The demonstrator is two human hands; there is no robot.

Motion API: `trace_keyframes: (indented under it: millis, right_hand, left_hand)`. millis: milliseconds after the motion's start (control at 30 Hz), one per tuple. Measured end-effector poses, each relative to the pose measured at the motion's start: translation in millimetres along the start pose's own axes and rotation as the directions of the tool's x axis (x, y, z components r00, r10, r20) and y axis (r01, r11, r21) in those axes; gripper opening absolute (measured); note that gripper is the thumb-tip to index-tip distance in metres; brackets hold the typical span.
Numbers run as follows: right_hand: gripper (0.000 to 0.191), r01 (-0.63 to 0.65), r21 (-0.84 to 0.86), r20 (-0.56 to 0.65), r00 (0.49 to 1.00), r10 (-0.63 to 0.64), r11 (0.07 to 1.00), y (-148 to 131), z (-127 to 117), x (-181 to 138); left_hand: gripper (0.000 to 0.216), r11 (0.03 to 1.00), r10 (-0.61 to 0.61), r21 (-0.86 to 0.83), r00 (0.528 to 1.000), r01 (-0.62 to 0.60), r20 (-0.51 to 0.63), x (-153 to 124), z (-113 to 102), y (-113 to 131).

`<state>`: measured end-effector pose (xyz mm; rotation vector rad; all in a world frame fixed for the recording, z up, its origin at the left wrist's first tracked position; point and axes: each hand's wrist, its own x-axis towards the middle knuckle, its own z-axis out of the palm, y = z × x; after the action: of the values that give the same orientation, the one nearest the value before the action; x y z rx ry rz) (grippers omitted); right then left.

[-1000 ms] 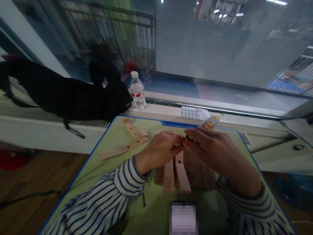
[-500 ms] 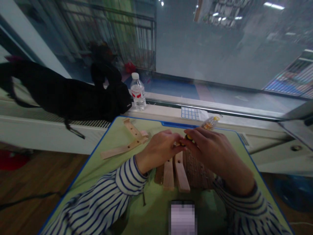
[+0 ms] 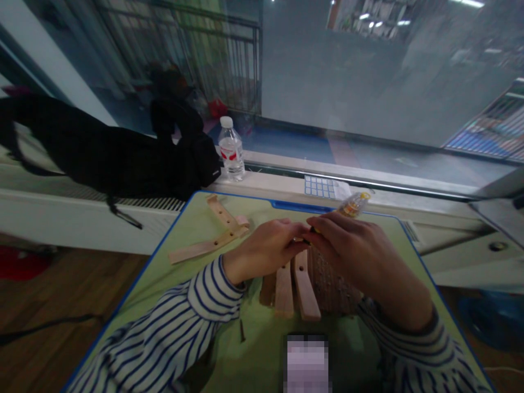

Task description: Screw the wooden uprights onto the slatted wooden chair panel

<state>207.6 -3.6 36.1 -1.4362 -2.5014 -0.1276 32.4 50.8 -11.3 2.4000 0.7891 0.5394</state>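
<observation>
My left hand (image 3: pixel 270 245) and my right hand (image 3: pixel 347 245) meet over the table, fingertips pinched close together. Out of the far side of my right hand sticks a clear handle with a yellow end, which looks like a screwdriver's (image 3: pixel 354 204). A small dark and metallic bit shows between the hands; what my left fingers pinch is hidden. Below them, two wooden strips (image 3: pixel 308 295) with holes lie side by side on a brown, speckled block (image 3: pixel 333 284). A screw (image 3: pixel 242 330) lies by my left sleeve.
An angled wooden piece (image 3: pixel 225 232) with holes lies at the left of the green, blue-edged table (image 3: pixel 164 300). Behind, on the sill, are a water bottle (image 3: pixel 231 150), a black bag (image 3: pixel 123 158) and a gridded sheet (image 3: pixel 319 187). A pixelated patch (image 3: pixel 307 363) covers something at the near edge.
Both hands keep nearly the same pose. The yellow and black part between my fingers shows less now. The view has shifted slightly, and the screw is more visible.
</observation>
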Motion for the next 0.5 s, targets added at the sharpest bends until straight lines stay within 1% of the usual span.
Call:
trace_keyframes:
  millis: [67, 133, 200, 333, 433, 500]
  right_hand:
    - [0.023, -0.012, -0.023, -0.011, 1.0, 0.012, 1.0, -1.0, 1.2, 0.5]
    - [0.024, -0.017, -0.018, -0.008, 1.0, 0.016, 1.0, -1.5, 1.8, 0.3]
    - [0.025, -0.009, -0.011, -0.003, 1.0, 0.009, 1.0, -1.4, 2.2, 0.2]
    - [0.024, 0.012, -0.015, -0.026, 1.0, -0.012, 1.0, -0.9, 3.3, 0.7]
    - [0.025, 0.014, 0.007, -0.035, 0.999, -0.014, 1.0, -0.6, 2.3, 0.4]
    - [0.029, 0.023, 0.048, -0.037, 0.999, -0.022, 0.999, 0.3, -0.2, -1.1]
  left_hand:
    - [0.012, 0.999, 0.006, -0.053, 1.0, -0.004, 0.03, 0.4, -0.8, -0.8]
    - [0.012, 0.998, 0.006, -0.069, 1.0, -0.005, 0.019, 0.9, -0.4, -0.5]
    - [0.01, 0.999, -0.001, -0.032, 1.0, 0.001, -0.023, 1.1, 0.9, 0.8]
    - [0.021, 0.995, -0.03, 0.09, 0.993, 0.04, -0.115, 1.0, 4.0, 3.4]
    - [0.02, 0.987, -0.055, 0.144, 0.989, 0.076, -0.14, 0.8, 5.2, 3.7]
    - [0.018, 0.988, -0.058, 0.133, 0.989, 0.077, -0.139, 0.8, 5.4, 3.2]
